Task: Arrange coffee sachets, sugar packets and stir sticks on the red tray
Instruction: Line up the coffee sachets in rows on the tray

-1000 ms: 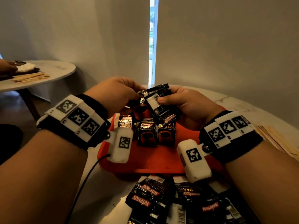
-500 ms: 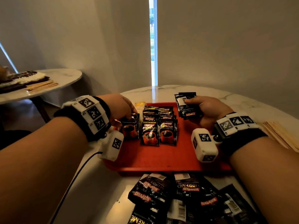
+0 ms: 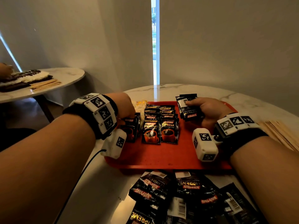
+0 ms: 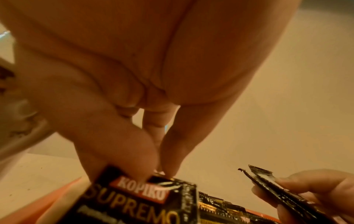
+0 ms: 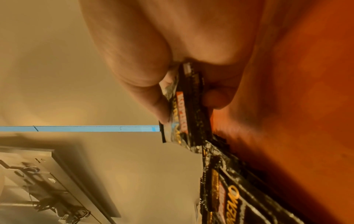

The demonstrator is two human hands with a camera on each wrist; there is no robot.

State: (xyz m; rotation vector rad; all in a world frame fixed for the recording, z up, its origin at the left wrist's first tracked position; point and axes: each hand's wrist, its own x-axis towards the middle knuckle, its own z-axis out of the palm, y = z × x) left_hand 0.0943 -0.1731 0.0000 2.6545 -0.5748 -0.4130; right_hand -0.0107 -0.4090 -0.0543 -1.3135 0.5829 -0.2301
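A red tray point(image 3: 168, 157) lies on the marble table. Two overlapping rows of black coffee sachets point(image 3: 160, 126) run down its middle. My left hand point(image 3: 125, 109) pinches the top of one coffee sachet point(image 3: 130, 128) at the tray's left side; the left wrist view shows thumb and fingers on that sachet point(image 4: 134, 201). My right hand point(image 3: 208, 110) grips a small stack of sachets point(image 3: 188, 105) above the tray's far right part, seen edge-on in the right wrist view as the stack point(image 5: 186, 106). Yellow-white sugar packets point(image 3: 140, 105) lie at the tray's far left. Wooden stir sticks point(image 3: 279, 133) lie right of the tray.
A loose pile of coffee sachets point(image 3: 186, 196) lies on the table in front of the tray. A black cable point(image 3: 80, 175) trails from my left wrist. A second round table point(image 3: 68, 76) at far left holds sachets and sticks, with another person's hand at its edge.
My hands have drawn apart: the left went down to the tray's left side with one sachet, the right carried the stack to the tray's right. The view now shows more of the tray.
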